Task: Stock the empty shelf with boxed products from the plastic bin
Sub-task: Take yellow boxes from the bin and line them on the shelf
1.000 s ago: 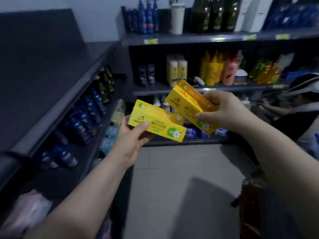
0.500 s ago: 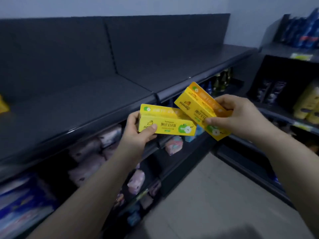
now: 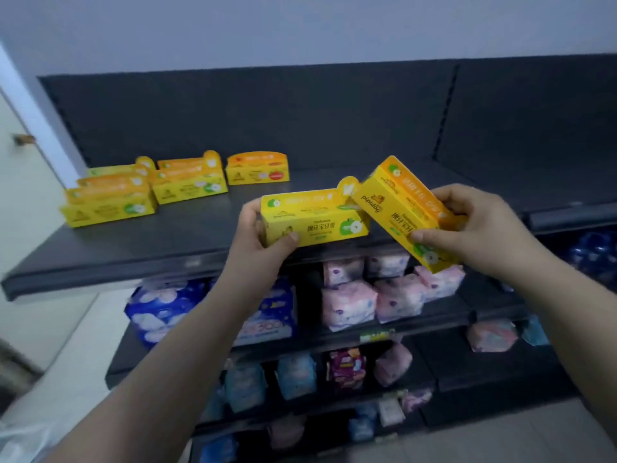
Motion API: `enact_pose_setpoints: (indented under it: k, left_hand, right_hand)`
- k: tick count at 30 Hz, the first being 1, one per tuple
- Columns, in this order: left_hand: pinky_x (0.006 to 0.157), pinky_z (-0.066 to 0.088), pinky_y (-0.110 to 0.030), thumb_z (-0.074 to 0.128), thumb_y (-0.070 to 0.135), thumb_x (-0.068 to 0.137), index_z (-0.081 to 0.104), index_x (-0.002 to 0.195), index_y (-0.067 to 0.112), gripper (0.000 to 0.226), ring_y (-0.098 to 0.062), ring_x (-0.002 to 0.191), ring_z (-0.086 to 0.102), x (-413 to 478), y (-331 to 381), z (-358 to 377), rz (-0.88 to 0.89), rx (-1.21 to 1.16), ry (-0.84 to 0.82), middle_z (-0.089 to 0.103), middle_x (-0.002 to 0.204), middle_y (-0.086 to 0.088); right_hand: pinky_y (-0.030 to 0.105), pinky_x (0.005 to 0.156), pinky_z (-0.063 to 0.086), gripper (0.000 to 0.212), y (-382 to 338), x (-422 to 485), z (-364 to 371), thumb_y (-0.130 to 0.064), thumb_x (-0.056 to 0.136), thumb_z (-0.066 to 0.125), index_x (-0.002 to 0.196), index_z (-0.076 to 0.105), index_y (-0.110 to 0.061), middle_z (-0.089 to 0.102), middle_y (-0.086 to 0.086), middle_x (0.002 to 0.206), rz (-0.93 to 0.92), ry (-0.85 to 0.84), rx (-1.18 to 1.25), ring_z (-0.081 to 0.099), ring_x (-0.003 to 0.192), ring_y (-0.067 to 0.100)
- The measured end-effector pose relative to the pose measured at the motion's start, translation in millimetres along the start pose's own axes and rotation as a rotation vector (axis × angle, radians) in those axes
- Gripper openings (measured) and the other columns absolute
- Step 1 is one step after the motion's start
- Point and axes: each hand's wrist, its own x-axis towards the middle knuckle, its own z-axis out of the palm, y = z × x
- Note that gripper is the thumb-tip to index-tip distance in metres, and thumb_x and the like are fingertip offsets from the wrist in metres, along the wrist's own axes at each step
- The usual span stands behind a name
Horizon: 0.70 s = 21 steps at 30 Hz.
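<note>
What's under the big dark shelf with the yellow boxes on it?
Below the dark shelf sit pink soft packs and blue packs. The left forearm covers part of that row, and the shelf hides whatever lies further back.

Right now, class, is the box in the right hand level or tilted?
Tilted: the box in the right hand slopes down toward the right, at an angle to the shelf edge.

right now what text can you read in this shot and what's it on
"pipidog": yellow box in the right hand.
"300", roughly: blue pack lower down.
Other print on it, the second box in the left hand, the shelved boxes and a shelf tag: too blurred.
</note>
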Motion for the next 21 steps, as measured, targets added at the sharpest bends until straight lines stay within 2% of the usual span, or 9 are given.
enact_pose_setpoints:
  k: [2,5,7,9,11,13,15,17,21]
  left_hand:
    - [0.081,0.055,-0.031,0.062,0.011,0.089,0.042,0.123,0.025,0.042,-0.018,0.099,0.063,7.3,1.6,-35.8,-0.005,0.066,0.054,0.064,0.109,-0.01]
    - [0.085,0.049,-0.055,0.069,0.034,0.076,0.045,0.113,0.035,0.044,-0.04,0.101,0.056,24.8,-0.9,-108.3,-0.037,0.211,0.154,0.058,0.11,-0.022]
    - [0.077,0.05,-0.053,0.069,0.035,0.072,0.045,0.11,0.033,0.045,-0.043,0.089,0.055,38.7,-6.1,-152.7,-0.062,0.282,0.191,0.058,0.101,-0.024]
    - [0.078,0.05,-0.05,0.072,0.024,0.078,0.043,0.115,0.025,0.047,-0.041,0.088,0.058,51.4,-10.1,-190.1,-0.081,0.316,0.197,0.062,0.097,-0.022]
    - [0.083,0.052,-0.044,0.068,0.011,0.084,0.043,0.119,0.02,0.044,-0.028,0.092,0.065,62.2,-18.7,-228.0,-0.112,0.326,0.202,0.068,0.099,-0.01]
    - [0.077,0.053,-0.027,0.064,0.007,0.087,0.042,0.123,0.02,0.044,-0.012,0.09,0.066,68.3,-23.7,-262.3,-0.137,0.329,0.195,0.069,0.099,0.0]
    - [0.073,0.049,-0.018,0.062,0.005,0.088,0.041,0.124,0.022,0.045,-0.005,0.088,0.065,72.6,-27.5,-293.3,-0.152,0.334,0.184,0.067,0.1,0.002]
    - [0.075,0.048,-0.02,0.06,0.001,0.088,0.04,0.124,0.026,0.048,-0.008,0.09,0.063,77.2,-30.9,-319.9,-0.166,0.361,0.176,0.065,0.101,0.001]
    - [0.088,0.049,-0.035,0.061,0.0,0.088,0.032,0.134,0.03,0.063,-0.02,0.098,0.059,85.2,-37.3,-352.6,-0.181,0.522,0.127,0.059,0.11,-0.006]
  right_hand:
    - [0.036,0.065,0.057,0.038,-17.8,17.4,23.9,-0.019,0.067,0.084,0.097,0.063,-0.03,0.069,-0.013,0.091,-0.019,-0.023,0.016,0.067,0.083,0.011]
    - [0.041,0.078,0.055,0.04,-53.7,57.1,78.1,-0.021,0.065,0.085,0.096,0.063,-0.032,0.069,-0.011,0.094,-0.087,-0.063,-0.014,0.065,0.086,0.015]
    - [0.04,0.081,0.053,0.042,-78.8,82.2,112.8,-0.022,0.066,0.084,0.1,0.062,-0.032,0.068,-0.009,0.095,-0.137,-0.1,-0.075,0.064,0.087,0.016]
    - [0.04,0.084,0.05,0.047,-100.1,105.1,145.2,-0.027,0.067,0.083,0.109,0.061,-0.032,0.066,-0.005,0.099,-0.174,-0.137,-0.177,0.061,0.093,0.018]
    - [0.04,0.087,0.048,0.055,-117.8,125.3,175.3,-0.033,0.067,0.082,0.116,0.059,-0.033,0.065,-0.001,0.103,-0.204,-0.175,-0.265,0.058,0.098,0.021]
    - [0.039,0.088,0.045,0.058,-132.7,141.7,203.3,-0.037,0.067,0.081,0.12,0.057,-0.034,0.063,-0.002,0.102,-0.244,-0.207,-0.329,0.056,0.1,0.022]
    - [0.04,0.092,0.042,0.059,-145.2,156.0,229.3,-0.037,0.069,0.08,0.123,0.056,-0.031,0.061,-0.004,0.104,-0.282,-0.242,-0.381,0.052,0.106,0.023]
    - [0.042,0.095,0.041,0.063,-155.4,168.6,251.3,-0.038,0.072,0.079,0.129,0.053,-0.03,0.061,-0.002,0.114,-0.291,-0.288,-0.411,0.05,0.113,0.025]
    - [0.042,0.104,0.035,0.072,-157.3,192.5,280.6,-0.04,0.076,0.076,0.14,0.043,-0.032,0.052,0.005,0.133,-0.238,-0.349,-0.461,0.041,0.126,0.028]
